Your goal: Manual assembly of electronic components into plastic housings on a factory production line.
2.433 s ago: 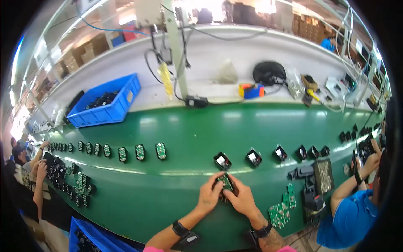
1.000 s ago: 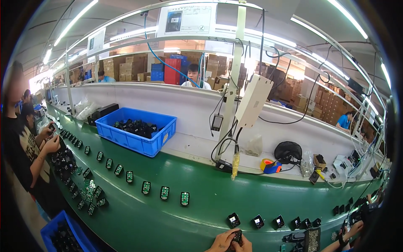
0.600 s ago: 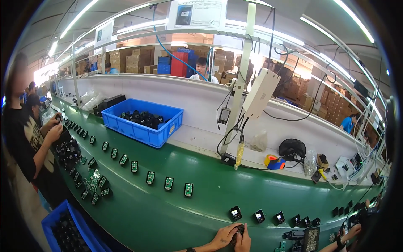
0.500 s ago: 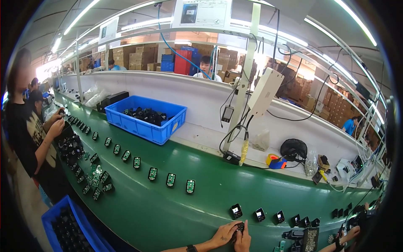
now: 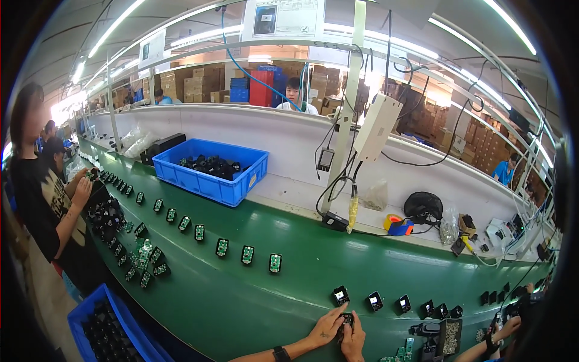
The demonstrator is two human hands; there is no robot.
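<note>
I have the left hand [image 5: 327, 326] and the right hand [image 5: 354, 339] pinching one dark unit [image 5: 346, 319] from either side; how hard they press I cannot tell. The unit sits between them, right of centre and low in my view, its long axis seeming to run away from the body. The nearest case [image 5: 341, 295] lies straight ahead, just past the fingertips, the left hand being nearer; whether they touch is unclear to me. Counting outward, I get six cases trailing right, and beside the hands some loose boards [image 5: 406, 352] and small parts [image 5: 450, 339], too bunched to number. Ahead and left on the bench [image 5: 325, 259] I make out eight board units [image 5: 275, 263], more blurring beyond, and two bins, a back bin [image 5: 199, 186] and a low bin [image 5: 134, 330]
</note>
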